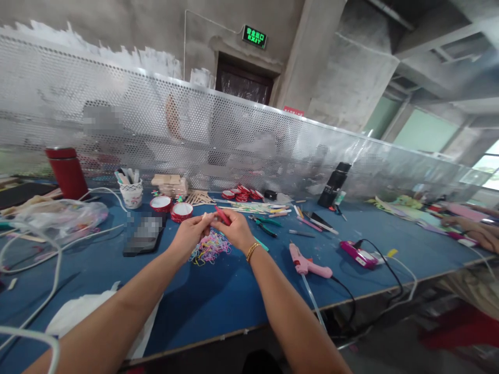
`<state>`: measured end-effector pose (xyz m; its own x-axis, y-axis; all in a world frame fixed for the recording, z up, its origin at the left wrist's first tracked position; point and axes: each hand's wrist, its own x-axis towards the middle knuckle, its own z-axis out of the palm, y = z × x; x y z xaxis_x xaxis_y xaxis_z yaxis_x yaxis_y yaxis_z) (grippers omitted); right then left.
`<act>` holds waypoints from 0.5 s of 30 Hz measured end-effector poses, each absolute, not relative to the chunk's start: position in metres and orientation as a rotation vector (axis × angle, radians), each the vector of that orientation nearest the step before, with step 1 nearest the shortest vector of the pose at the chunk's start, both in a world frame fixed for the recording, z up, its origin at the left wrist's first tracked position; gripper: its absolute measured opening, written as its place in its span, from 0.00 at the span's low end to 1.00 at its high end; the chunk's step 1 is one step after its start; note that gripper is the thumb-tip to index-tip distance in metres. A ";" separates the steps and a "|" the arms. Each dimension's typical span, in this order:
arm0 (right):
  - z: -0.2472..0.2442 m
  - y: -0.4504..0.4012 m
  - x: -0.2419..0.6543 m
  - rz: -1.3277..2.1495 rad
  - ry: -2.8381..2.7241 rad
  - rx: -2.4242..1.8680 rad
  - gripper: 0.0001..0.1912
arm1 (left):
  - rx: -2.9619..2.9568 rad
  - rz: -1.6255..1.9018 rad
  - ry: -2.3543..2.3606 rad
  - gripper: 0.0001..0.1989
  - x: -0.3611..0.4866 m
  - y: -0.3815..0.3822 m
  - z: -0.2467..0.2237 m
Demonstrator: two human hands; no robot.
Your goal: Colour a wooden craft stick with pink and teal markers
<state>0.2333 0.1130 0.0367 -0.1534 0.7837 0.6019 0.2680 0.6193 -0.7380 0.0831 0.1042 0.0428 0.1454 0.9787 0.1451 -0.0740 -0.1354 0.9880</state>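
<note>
Perforated metal sheeting (156,137) stands along the far edge of the blue table (202,306), before a bare grey wall (128,21). Near the middle of the table, above its surface, your right hand (237,229) pinches a slim red piece (222,214), fingers closed on it. It looks plain and bright, one end poking out at a tilt, the rest hidden by your fingers. Your left hand (189,232) meets your right, fingertips drawn together; whether they grip anything, I cannot tell. Just below your hands lies a tangled heap of thin loops (210,248), pink, yellow, blue and white. Toward the front edge, on your right, rests a pink glue gun (306,264).
</note>
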 end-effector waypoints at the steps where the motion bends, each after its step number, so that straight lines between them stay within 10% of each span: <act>1: 0.037 0.116 0.237 0.544 -1.718 -0.885 0.11 | 1.336 1.200 0.971 0.25 0.083 0.103 0.043; 15: 0.012 0.148 0.319 0.173 -1.567 -2.097 0.11 | 1.148 1.145 0.994 0.09 0.089 0.098 0.045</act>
<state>0.3192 0.1479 0.0124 0.3250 0.9249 0.1974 0.8597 -0.2020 -0.4692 0.0886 0.0982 0.0450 0.1583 0.9873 -0.0127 -0.1512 0.0369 0.9878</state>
